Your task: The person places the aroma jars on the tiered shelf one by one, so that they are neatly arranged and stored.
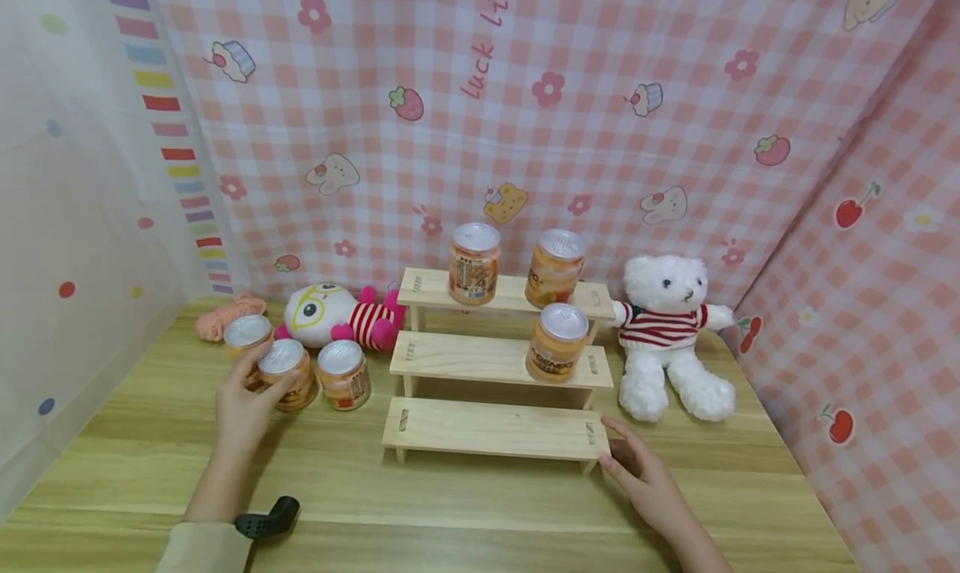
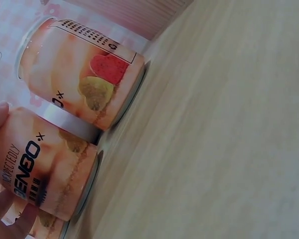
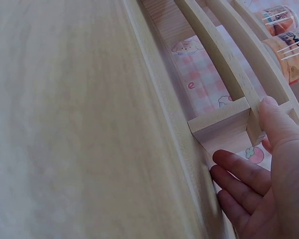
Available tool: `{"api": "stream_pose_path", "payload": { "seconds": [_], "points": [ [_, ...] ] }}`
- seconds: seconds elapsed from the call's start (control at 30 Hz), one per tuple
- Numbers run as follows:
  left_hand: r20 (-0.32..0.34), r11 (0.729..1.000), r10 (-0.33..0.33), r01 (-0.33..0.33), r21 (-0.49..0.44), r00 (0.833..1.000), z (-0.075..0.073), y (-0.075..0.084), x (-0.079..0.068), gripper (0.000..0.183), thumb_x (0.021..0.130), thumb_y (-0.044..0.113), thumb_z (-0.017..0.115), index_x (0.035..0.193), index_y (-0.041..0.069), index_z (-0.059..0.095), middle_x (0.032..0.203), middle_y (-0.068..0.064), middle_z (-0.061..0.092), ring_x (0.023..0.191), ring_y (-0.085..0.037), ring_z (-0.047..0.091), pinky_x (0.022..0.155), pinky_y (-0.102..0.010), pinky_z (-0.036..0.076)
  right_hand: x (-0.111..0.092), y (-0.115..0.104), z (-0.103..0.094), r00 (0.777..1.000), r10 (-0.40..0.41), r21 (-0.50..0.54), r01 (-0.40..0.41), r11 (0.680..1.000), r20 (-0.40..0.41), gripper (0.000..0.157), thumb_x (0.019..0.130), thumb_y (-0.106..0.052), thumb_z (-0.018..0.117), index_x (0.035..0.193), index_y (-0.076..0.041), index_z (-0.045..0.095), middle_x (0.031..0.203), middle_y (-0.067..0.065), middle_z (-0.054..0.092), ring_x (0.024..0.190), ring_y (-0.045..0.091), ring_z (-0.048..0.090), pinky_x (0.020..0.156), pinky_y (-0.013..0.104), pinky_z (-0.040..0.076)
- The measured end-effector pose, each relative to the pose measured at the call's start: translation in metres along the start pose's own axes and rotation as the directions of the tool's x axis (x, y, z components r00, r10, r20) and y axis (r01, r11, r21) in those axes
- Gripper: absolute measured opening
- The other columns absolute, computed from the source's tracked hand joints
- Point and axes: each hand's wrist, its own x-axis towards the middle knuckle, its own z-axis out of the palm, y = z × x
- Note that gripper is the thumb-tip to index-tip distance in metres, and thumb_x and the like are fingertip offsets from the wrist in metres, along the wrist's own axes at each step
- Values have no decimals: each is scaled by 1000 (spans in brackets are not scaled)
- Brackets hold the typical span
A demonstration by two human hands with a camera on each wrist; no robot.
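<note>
At the left, my left hand [image 1: 243,402] grips a peach-orange can [image 1: 295,389] with a clear ridged top, thumb on one side and fingers on the other. In the left wrist view the gripped can [image 2: 45,159] stands on the table. One similar can [image 1: 247,333] is just behind the hand, and another can [image 1: 345,381] stands to its right. Beside the right end of a three-step wooden shelf [image 1: 495,429] is my right hand [image 1: 648,481]. Its thumb touches the shelf's end in the right wrist view, while the other fingers [image 3: 244,172] lie loosely extended.
Two cans [image 1: 475,268] stand on the top step, and one can [image 1: 557,344] on the right of the middle step. A white teddy bear [image 1: 667,339] sits right of the shelf. A pink-and-white plush toy [image 1: 337,316] and an orange fuzzy item [image 1: 228,316] lie behind the left cans.
</note>
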Motion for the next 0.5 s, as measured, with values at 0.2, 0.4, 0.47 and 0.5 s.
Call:
{"api": "stream_pose_path", "payload": {
  "seconds": [0.2,0.4,0.47,0.5],
  "points": [
    [-24,999,-21,21,-34,999,1,6,0,57,79,1,77,132,0,56,122,-11,57,85,0,53,72,-8,43,0,0,0,1000,-13,-2,13,1000,-6,50,94,-7,61,141,-6,44,110,15,66,101,12,61,83,20,47],
    [-25,999,-27,26,-38,999,0,10,-1,55,79,2,77,130,-1,57,127,-15,57,88,-2,54,72,-8,44,0,0,0,1000,-5,-12,5,1000,-7,50,94,-9,61,141,-8,45,110,13,66,101,12,61,83,21,47],
    [-32,999,-39,37,-37,999,-1,11,-1,55,79,2,78,130,0,58,127,-13,57,88,-2,54,70,-8,44,0,-1,0,1000,-6,-11,6,1000,-8,50,94,-9,61,141,-8,45,110,13,66,101,12,61,83,21,47],
    [-35,998,-45,44,-34,998,-1,11,-1,55,79,3,78,130,0,58,127,-12,58,88,-3,54,70,-8,44,0,-1,0,1000,-6,-11,6,1000,-8,50,94,-9,61,141,-8,45,110,13,66,100,12,61,83,21,47]
  ]
}}
